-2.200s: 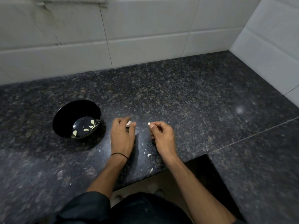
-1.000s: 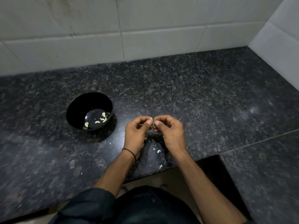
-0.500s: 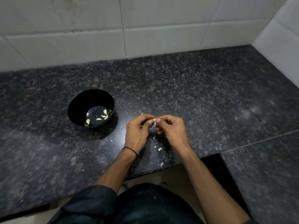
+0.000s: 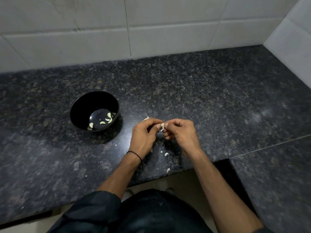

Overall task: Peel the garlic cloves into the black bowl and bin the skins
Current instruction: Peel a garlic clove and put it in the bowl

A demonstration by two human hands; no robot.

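Observation:
A small garlic clove (image 4: 162,126) with papery skin is pinched between the fingertips of my left hand (image 4: 144,137) and my right hand (image 4: 182,134), just above the dark granite counter. A pale scrap of garlic (image 4: 146,118) pokes out behind my left hand's fingers. The black bowl (image 4: 80,105) stands to the left of my hands with several peeled cloves (image 4: 102,122) in its bottom. Bits of skin (image 4: 166,154) lie scattered on the counter below my hands.
White tiled walls close the counter at the back and on the right. The counter's front edge (image 4: 168,175) runs right under my wrists, with a step where the right section (image 4: 269,174) juts forward. No bin is in view.
My hands, apart on the counter 2.2 s ago, have come together and both pinch the clove. Over the last second they have hardly moved; the view has shifted a little.

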